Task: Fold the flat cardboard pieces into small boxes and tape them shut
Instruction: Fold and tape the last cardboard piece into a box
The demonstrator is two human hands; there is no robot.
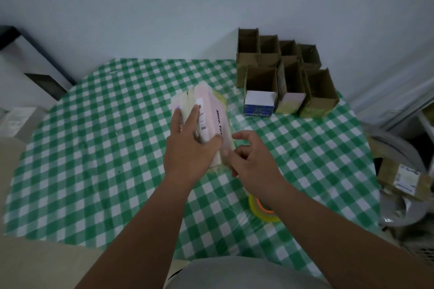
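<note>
Head view: at the centre of the frame, a pink box (212,124) with black lettering and a white label lies on the green-checked tabletop (94,148). The left hand (190,145) rests on it with straight fingers, pressing flat. The right hand (252,159) sits just beside the box's lower right corner, fingers loosely curled; whether it pinches anything I cannot tell. A yellow tape roll (260,211) lies partly under the right wrist. Open brown boxes (288,77) stand clustered at upper right.
</note>
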